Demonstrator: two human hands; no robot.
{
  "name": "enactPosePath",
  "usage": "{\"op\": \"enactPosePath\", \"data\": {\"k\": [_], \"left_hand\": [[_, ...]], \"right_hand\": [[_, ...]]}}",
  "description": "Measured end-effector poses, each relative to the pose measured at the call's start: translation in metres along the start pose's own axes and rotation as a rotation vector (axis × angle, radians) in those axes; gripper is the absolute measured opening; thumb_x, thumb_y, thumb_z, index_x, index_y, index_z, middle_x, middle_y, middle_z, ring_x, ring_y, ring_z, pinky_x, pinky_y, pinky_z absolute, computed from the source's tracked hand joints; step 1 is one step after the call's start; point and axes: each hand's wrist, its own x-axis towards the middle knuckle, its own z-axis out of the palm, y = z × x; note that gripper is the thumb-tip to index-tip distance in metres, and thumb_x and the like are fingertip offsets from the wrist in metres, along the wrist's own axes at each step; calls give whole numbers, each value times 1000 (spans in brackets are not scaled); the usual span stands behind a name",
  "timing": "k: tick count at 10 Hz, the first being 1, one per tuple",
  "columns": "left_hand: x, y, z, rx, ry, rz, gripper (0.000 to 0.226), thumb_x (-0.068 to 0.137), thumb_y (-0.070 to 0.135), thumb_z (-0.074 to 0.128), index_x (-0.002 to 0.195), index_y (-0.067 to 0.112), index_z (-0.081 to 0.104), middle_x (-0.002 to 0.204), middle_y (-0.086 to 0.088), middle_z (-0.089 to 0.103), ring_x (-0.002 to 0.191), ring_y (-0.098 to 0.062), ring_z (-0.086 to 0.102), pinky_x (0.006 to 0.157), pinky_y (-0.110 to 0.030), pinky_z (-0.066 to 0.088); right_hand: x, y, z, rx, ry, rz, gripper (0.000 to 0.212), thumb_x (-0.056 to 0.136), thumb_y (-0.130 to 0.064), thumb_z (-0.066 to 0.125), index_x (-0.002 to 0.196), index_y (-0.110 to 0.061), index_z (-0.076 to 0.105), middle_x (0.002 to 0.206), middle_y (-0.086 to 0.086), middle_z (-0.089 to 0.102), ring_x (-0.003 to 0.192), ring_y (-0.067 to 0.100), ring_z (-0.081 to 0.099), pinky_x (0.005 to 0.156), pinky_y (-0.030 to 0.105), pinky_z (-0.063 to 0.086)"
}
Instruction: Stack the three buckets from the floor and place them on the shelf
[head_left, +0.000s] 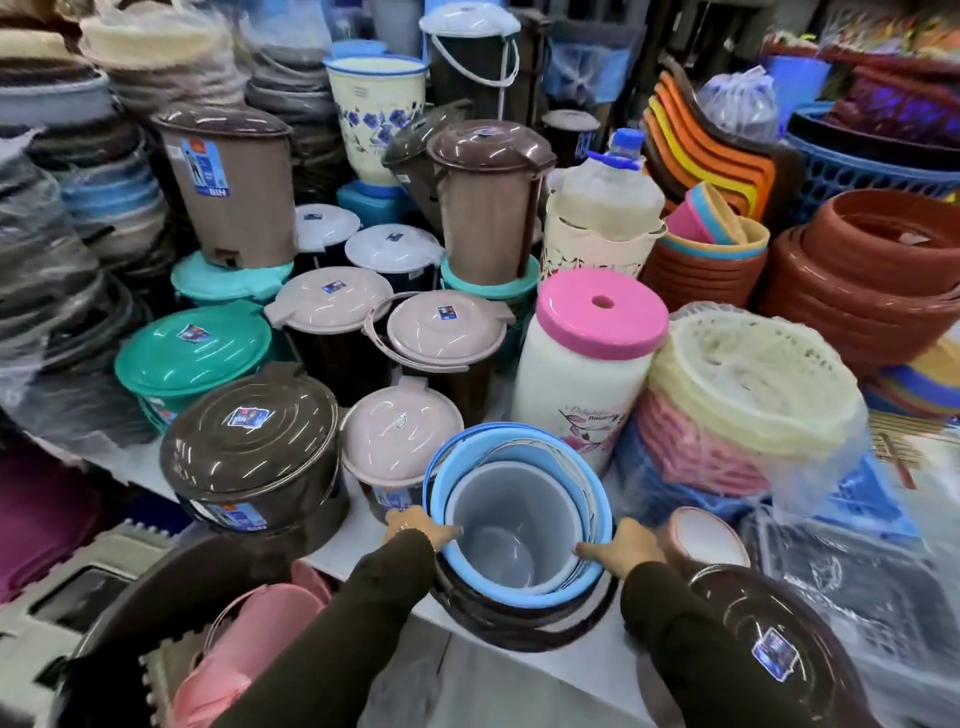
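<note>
Three nested buckets (498, 525) sit at the front edge of the white shelf (332, 558): a grey one inside blue-rimmed ones, over a dark brown outer bucket (519, 623). My left hand (415, 527) grips the stack's left rim with the thumb inside. My right hand (623, 553) holds the right rim, thumb over the edge. Both arms wear dark sleeves. The stack tilts toward me slightly.
Lidded bins crowd the shelf: a dark brown one (254, 447) to the left, a beige-lidded one (400, 441) just behind, a white jar with a pink lid (587, 364) to the right. Wrapped baskets (743, 405) stand right. Pink buckets (244, 639) lie below left.
</note>
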Motion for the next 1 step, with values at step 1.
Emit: {"op": "enactPosePath", "data": {"k": [1], "left_hand": [[-3, 19, -11, 31, 114, 68, 78, 73, 53, 70, 135, 12, 46, 136, -16, 48, 123, -32, 52, 103, -39, 45]], "right_hand": [[3, -11, -19, 2, 76, -71, 85, 73, -58, 75, 134, -4, 50, 137, 18, 56, 122, 32, 57, 100, 36, 47]]}}
